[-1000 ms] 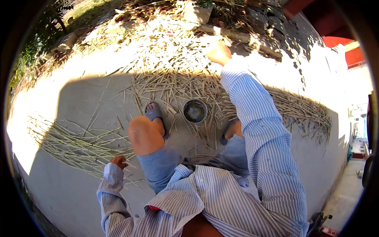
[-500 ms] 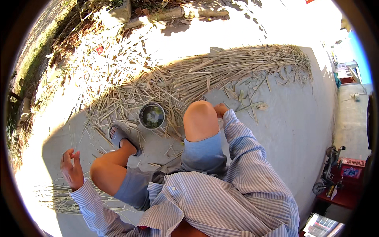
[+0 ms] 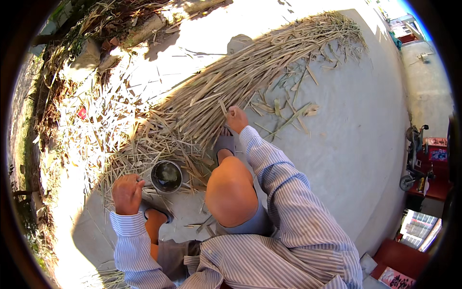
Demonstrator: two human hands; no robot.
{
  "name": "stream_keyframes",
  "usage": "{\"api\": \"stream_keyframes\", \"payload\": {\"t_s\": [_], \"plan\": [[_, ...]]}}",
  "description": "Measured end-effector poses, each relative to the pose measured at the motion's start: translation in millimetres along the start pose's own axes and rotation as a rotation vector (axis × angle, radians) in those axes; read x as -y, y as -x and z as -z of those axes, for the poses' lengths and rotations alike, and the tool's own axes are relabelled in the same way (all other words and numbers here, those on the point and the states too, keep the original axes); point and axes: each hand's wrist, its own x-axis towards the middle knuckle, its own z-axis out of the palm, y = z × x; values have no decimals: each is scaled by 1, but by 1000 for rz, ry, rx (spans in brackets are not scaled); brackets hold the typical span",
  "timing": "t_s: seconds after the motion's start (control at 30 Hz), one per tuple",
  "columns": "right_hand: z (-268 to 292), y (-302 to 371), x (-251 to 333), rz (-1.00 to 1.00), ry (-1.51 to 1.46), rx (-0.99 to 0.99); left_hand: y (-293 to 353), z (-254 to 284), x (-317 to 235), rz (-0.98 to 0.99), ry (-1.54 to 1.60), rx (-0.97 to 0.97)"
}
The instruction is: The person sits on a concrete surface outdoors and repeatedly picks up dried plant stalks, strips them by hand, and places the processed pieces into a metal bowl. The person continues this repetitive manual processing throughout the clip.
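A long heap of dry, straw-coloured stalks (image 3: 231,77) lies on the ground in front of me. At its near edge my right hand (image 3: 236,119) is closed, its fingers on a pale dry stalk (image 3: 223,107) at the side of the heap. To the left, my left hand (image 3: 127,193) is held up with its back toward me, fingers loosely bent and thumb apart; nothing shows in it. Beside that hand stands a round metal bowl (image 3: 166,177) with dark liquid in it. Whether the hand hangs above the ground litter or touches it is hard to tell.
Loose stalk pieces (image 3: 108,130) are scattered to the left in bright sun, with a small red packet (image 3: 82,113) among them. Rocks (image 3: 89,60) edge the far left. My bare knee (image 3: 231,192) rises between my arms. A wheeled vehicle (image 3: 412,156) stands at the right.
My right hand has moved from beside my knee forward to the stalk heap. My left hand has come up and inward toward the bowl, and the view has shifted.
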Motion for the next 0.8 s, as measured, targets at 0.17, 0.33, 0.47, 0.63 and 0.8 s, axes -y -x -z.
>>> {"api": "stream_keyframes", "payload": {"t_s": [0.17, 0.33, 0.47, 0.63, 0.8], "plan": [[21, -43, 52, 162, 300, -29, -24, -12, -17, -38, 39, 62], [29, -79, 56, 187, 593, 160, -35, -26, -26, -20, -1, 172], [34, -107, 49, 67, 724, 342, -42, -26, -35, -10, -16, 210], [45, -112, 50, 141, 866, 333, -47, -31, -32, -30, -6, 226], [39, -113, 23, 167, 812, 215, -52, -30, -34, -38, 9, 225]]}}
